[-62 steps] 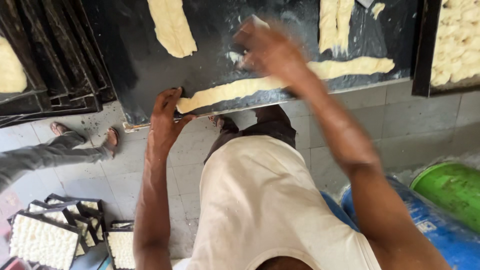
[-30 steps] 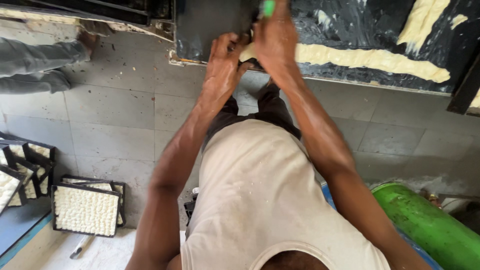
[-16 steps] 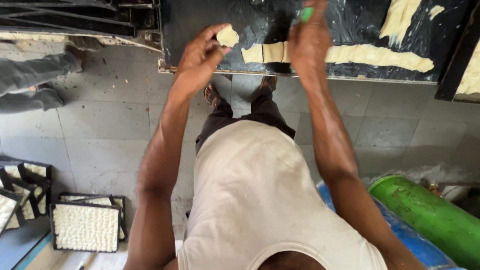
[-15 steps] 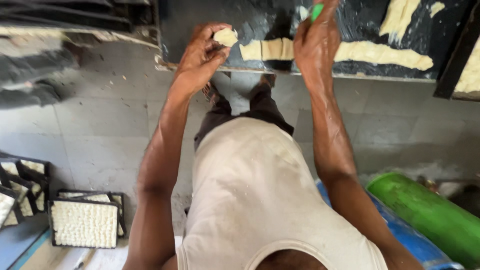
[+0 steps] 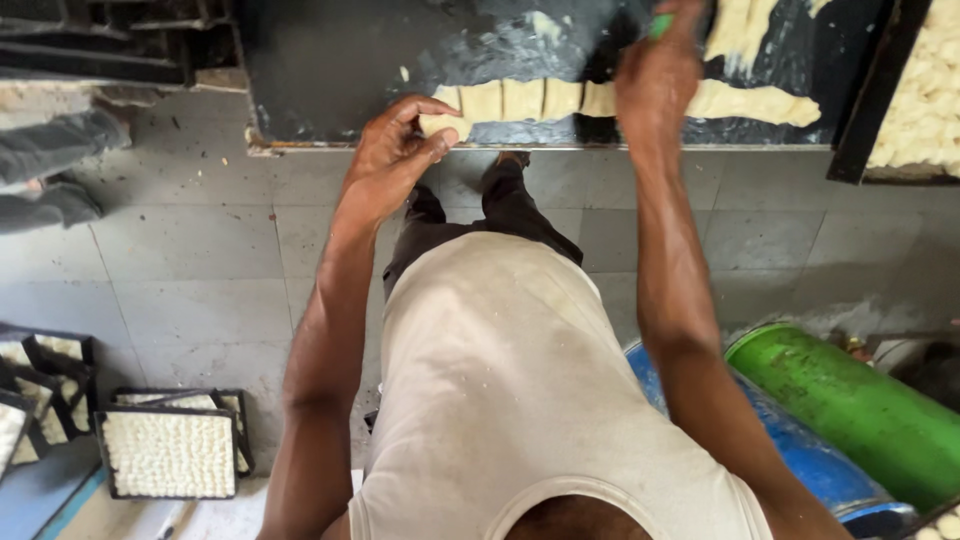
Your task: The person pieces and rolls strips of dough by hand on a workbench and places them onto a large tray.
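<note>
A long strip of pale dough (image 5: 740, 102) lies along the front of a dark work table (image 5: 340, 60), its left end cut into small square pieces. My left hand (image 5: 395, 160) pinches one cut dough piece (image 5: 445, 124) at the table's front edge. Gripping a green-handled cutter (image 5: 660, 25), my right hand (image 5: 655, 85) sits over the strip, just right of the cut pieces. The cutter's blade is hidden behind the hand.
More dough strips (image 5: 735, 25) lie further back on the table. A black tray of small dough pieces (image 5: 925, 90) stands at the right. Black trays filled with pieces (image 5: 170, 452) rest on the grey tiled floor at lower left. Green (image 5: 850, 410) and blue drums stand at right. Another person's legs (image 5: 50, 170) are at left.
Several pieces have been cut off the strip's left end. My left hand came down from holding a piece up and now pinches one at the table edge.
</note>
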